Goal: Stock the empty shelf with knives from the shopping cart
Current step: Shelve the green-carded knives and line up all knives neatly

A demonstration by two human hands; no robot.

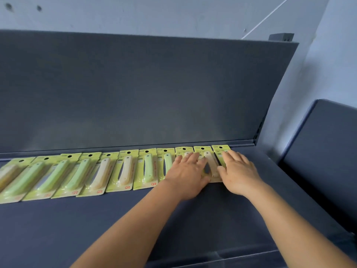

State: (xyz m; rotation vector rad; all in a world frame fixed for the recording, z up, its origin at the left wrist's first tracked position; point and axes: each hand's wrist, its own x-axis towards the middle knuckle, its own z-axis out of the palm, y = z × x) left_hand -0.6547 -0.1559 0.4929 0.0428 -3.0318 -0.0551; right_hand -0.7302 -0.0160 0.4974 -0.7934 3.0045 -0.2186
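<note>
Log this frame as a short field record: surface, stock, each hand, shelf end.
surface: dark shelf
stock: row of packaged knives lying flat along the back panel
left hand: flat on a pack, fingers straight
right hand: flat on the rightmost pack
shelf end: bare strip right of the row

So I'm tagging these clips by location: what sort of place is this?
Probably a shop aisle during restocking: a dark display shelf with a tall back panel, and a row of carded knife packs with hang holes that both hands press flat.
</note>
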